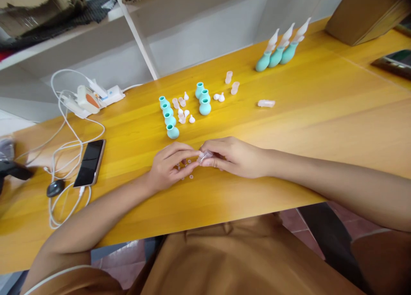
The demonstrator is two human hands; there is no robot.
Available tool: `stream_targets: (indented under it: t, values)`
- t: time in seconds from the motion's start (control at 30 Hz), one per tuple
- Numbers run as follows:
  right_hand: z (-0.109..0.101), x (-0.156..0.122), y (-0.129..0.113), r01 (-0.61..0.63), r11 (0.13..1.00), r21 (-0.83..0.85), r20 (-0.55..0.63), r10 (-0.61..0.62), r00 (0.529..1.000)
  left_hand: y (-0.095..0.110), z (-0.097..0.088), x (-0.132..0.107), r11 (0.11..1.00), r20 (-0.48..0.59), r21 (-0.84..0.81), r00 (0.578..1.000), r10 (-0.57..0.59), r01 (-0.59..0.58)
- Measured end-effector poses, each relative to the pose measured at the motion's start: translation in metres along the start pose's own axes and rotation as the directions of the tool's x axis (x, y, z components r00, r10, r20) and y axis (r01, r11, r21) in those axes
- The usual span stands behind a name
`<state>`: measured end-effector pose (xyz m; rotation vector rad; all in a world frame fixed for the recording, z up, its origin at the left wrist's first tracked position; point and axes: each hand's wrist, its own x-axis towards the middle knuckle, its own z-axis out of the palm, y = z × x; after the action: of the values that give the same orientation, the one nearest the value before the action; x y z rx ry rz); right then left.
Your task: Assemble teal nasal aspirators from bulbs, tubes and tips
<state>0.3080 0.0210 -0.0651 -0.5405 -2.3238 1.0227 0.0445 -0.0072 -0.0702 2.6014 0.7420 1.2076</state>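
My right hand (236, 156) pinches a small clear plastic piece (204, 156) just above the yellow table (289, 128). The fingertips of my left hand (170, 164) meet that piece from the left, pinched together. Several tiny clear rings (191, 176) lie on the wood under and beside my left fingers. Beyond my hands stand several teal bulbs in a row (168, 117) and a second group of teal bulbs (203, 100), with small pale caps (183, 111) scattered between them.
Three assembled teal bulbs with white nozzles (278, 51) stand at the far right. A clear tube (266, 103) lies alone. A phone (90, 162), white cables (64, 145) and a power strip (93, 97) sit at the left. A cardboard box (362, 12) is at the back right.
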Motion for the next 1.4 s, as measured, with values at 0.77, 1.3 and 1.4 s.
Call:
stream_targets:
  t: [0.77,1.3,1.4]
  values:
    - [0.008,-0.002,-0.007,0.071,0.982,-0.174,0.051,-0.063,0.997,0.000,0.001,-0.001,0.965,0.185,-0.204,0.974,-0.128,0.166]
    - [-0.037,0.001,-0.002,0.034,0.919,-0.394,-0.058,-0.062,0.996,-0.003,0.003,0.002,0.884,0.142,-0.341,0.947,-0.287,0.319]
    - [-0.057,0.002,0.004,-0.055,0.902,-0.429,-0.140,-0.006,0.990,-0.002,0.002,0.006,0.913,0.127,-0.279,0.953,-0.274,0.299]
